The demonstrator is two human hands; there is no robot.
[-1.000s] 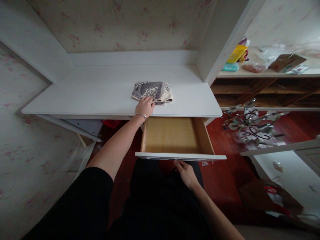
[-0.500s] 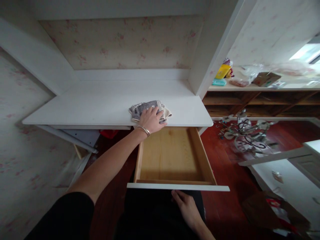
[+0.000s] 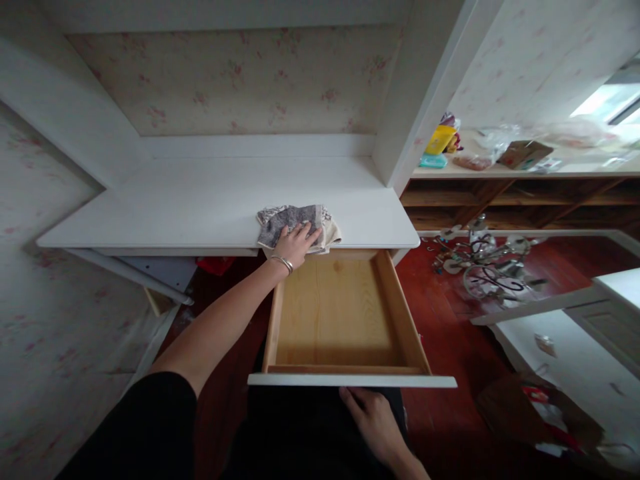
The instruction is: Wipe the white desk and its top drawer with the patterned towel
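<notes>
My left hand (image 3: 295,243) lies on a folded grey and cream cloth (image 3: 287,219), with its fingers stretched out and slightly apart. The cloth rests at the front edge of a white desk top (image 3: 200,200). Below that edge, a wooden drawer (image 3: 335,313) is pulled out, and its bare bottom shows. My right hand (image 3: 375,420) is closed just under the drawer's white front panel (image 3: 350,381). Its fingertips are hidden, so whatever they hold cannot be made out.
White uprights (image 3: 425,87) frame the desk. To the right, a chandelier (image 3: 485,260) lies on the red floor. Bags and a box (image 3: 525,155) sit on a long shelf. A white cabinet (image 3: 565,347) and a brown bag (image 3: 520,407) stand at lower right.
My left hand has slid slightly toward me and flattened, and the cloth is more spread, its front edge nearer the desk's edge. My right hand stays under the drawer front. The view has shifted slightly.
</notes>
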